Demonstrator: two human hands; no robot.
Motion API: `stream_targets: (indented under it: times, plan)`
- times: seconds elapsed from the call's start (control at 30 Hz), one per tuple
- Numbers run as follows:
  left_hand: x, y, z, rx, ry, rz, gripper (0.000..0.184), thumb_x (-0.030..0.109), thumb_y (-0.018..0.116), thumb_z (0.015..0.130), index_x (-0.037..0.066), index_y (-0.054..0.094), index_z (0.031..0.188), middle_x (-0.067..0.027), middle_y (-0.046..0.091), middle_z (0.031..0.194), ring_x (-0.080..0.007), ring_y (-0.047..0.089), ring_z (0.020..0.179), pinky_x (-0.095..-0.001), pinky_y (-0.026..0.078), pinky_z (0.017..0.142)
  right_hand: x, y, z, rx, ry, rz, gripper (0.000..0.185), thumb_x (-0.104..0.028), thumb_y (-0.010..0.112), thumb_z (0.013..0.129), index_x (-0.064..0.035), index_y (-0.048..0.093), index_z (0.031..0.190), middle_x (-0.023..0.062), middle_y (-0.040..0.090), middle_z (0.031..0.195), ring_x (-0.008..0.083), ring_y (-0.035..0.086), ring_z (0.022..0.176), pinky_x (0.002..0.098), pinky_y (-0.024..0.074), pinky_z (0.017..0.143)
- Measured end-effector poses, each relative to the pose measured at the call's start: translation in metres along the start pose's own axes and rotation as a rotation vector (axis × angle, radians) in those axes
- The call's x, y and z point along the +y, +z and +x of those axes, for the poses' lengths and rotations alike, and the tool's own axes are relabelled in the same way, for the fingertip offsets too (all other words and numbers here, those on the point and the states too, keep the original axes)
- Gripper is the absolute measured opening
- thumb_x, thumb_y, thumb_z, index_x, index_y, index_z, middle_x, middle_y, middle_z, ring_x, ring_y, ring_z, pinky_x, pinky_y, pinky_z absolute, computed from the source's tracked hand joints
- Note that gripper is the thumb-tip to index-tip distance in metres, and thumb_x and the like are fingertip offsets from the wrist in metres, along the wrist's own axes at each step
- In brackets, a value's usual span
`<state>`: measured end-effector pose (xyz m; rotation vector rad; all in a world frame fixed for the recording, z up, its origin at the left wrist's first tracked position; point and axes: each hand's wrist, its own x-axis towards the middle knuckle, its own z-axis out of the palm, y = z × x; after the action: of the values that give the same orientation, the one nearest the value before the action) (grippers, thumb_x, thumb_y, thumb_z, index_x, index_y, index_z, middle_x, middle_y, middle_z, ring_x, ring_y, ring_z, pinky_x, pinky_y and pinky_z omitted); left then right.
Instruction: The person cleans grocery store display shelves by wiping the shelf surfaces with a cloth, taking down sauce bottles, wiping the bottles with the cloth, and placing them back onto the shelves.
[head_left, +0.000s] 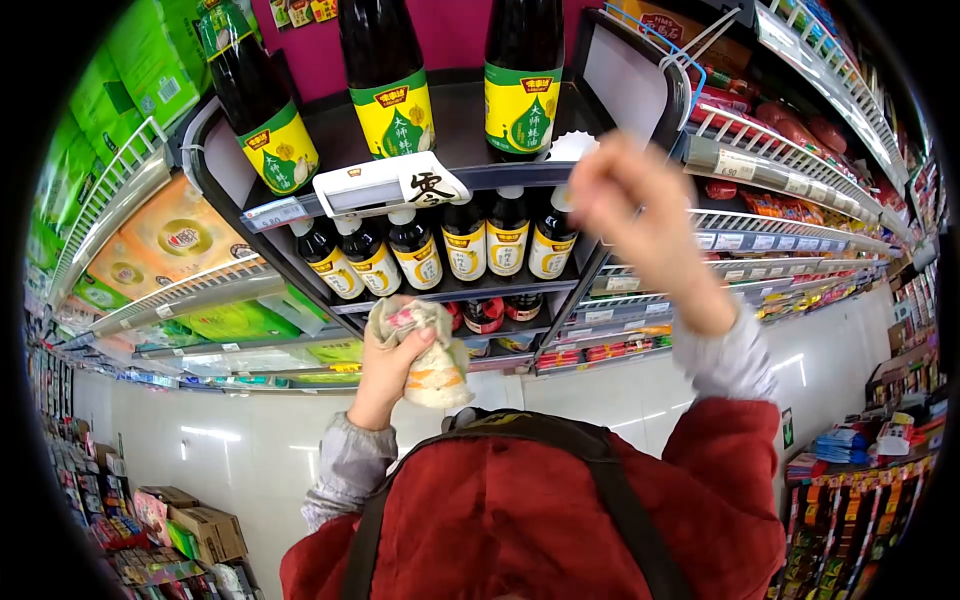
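Note:
My left hand (pixel 383 372) is closed around a crumpled, light-coloured cloth (pixel 437 372) with orange and pink patches, in front of the lower shelves. My right hand (pixel 640 205) is raised at the right end of the upper shelf edge, smeared by motion, so its fingers do not show clearly. Close to it, a white scalloped tag (pixel 573 146) sits by the shelf edge. Large dark sauce bottles with yellow-green labels stand above, the nearest bottle (pixel 523 90) left of that hand. A smaller yellow-labelled bottle (pixel 552 243) stands below it, last in a row.
A white sign (pixel 390 184) with a black character juts from the upper shelf edge. Wire-fronted shelves of green packs (pixel 150 60) curve away at left. Packaged foods fill the right-hand shelves (pixel 790 200). Cardboard boxes (pixel 212 532) lie on the pale floor at lower left.

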<state>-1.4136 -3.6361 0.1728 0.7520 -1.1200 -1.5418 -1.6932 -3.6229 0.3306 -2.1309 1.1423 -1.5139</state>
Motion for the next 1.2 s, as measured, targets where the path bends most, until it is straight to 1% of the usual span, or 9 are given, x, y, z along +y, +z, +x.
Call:
stream_targets:
  times: [0.03,0.07,0.2,0.23,0.47,0.7,0.8,1.0,1.2]
  plan:
    - [0.000,0.010,0.003,-0.022,0.035,0.035,0.037,0.007,0.073,0.079,0.003,0.053,0.109,-0.0032,0.062,0.097,-0.0105,0.059,0.087,-0.0257,0.049,0.078,0.006,0.012,-0.023,-0.223,0.022,-0.035,0.019,-0.018,0.068,0.083,-0.0031,0.060,0.091,0.0047,0.061,0.080,0.0126,0.060,0.067,0.0262,0.0483,0.059]
    - [-0.002,0.022,0.007,-0.040,0.044,0.011,0.037,0.008,0.073,0.079,0.002,0.052,0.110,-0.0033,0.062,0.098,-0.0104,0.059,0.088,-0.0250,0.048,0.079,0.009,0.025,-0.045,-0.368,0.101,-0.025,0.033,-0.023,0.069,0.081,-0.0045,0.059,0.107,0.0090,0.061,0.095,0.0204,0.064,0.083,0.0318,0.0516,0.070]
    - [-0.019,0.074,0.018,-0.014,0.038,-0.066,0.033,0.015,0.070,0.085,0.002,0.052,0.110,-0.0029,0.061,0.098,-0.0101,0.058,0.089,-0.0245,0.048,0.078,0.036,0.078,-0.113,-0.248,0.185,0.087,0.068,-0.032,0.070,0.080,-0.0039,0.040,0.134,0.0173,0.051,0.122,0.0339,0.052,0.114,0.0376,0.0447,0.093]
    - [-0.026,0.082,0.020,-0.062,0.027,-0.043,0.031,0.016,0.069,0.086,0.002,0.053,0.110,-0.0028,0.061,0.098,-0.0098,0.058,0.089,-0.0242,0.048,0.078,0.040,0.080,-0.120,-0.164,0.236,0.006,0.069,-0.031,0.071,0.080,-0.0018,0.038,0.134,0.0191,0.052,0.121,0.0360,0.054,0.112,0.0380,0.0449,0.093]
    - [-0.056,0.117,0.018,-0.413,-0.151,0.015,0.046,0.022,0.064,0.091,0.003,0.045,0.129,-0.0040,0.056,0.117,-0.0109,0.053,0.106,-0.0271,0.044,0.090,0.065,0.045,-0.164,0.120,0.457,0.186,0.049,-0.005,0.064,0.082,0.0007,0.047,0.127,0.0118,0.061,0.113,0.0169,0.059,0.102,0.0292,0.0466,0.088]
    - [-0.057,0.108,0.020,-0.503,-0.302,-0.001,0.044,0.018,0.065,0.090,0.002,0.045,0.126,-0.0083,0.060,0.106,-0.0135,0.060,0.096,-0.0259,0.049,0.080,0.064,0.012,-0.167,0.491,0.609,0.730,0.057,-0.008,0.049,0.086,0.0021,0.032,0.139,0.0152,0.053,0.126,0.0214,0.057,0.111,0.0322,0.0481,0.092]
    - [-0.059,0.105,0.018,-0.484,-0.335,0.006,0.039,0.018,0.065,0.090,0.003,0.049,0.122,-0.0055,0.062,0.102,-0.0114,0.060,0.092,-0.0242,0.049,0.076,0.069,0.012,-0.172,0.455,0.631,0.804,0.059,-0.007,0.045,0.086,0.0023,0.029,0.142,0.0163,0.048,0.134,0.0238,0.051,0.121,0.0349,0.0415,0.101]
    - [-0.063,0.104,0.008,-0.450,-0.279,0.051,0.034,0.021,0.061,0.093,0.005,0.050,0.121,-0.0043,0.062,0.107,-0.0094,0.060,0.088,-0.0222,0.048,0.074,0.080,0.024,-0.178,0.376,0.651,0.870,0.063,-0.002,0.050,0.082,0.0019,0.029,0.142,0.0135,0.053,0.128,0.0199,0.054,0.115,0.0312,0.0436,0.098]
    - [-0.091,0.090,0.003,-0.313,-0.335,0.057,0.024,0.021,0.058,0.094,0.007,0.055,0.114,0.0003,0.064,0.093,-0.0071,0.059,0.080,-0.0225,0.049,0.070,0.090,0.029,-0.195,0.311,0.723,0.883,0.066,0.004,0.049,0.077,0.0030,0.031,0.141,0.0118,0.052,0.129,0.0192,0.053,0.116,0.0294,0.0416,0.099]
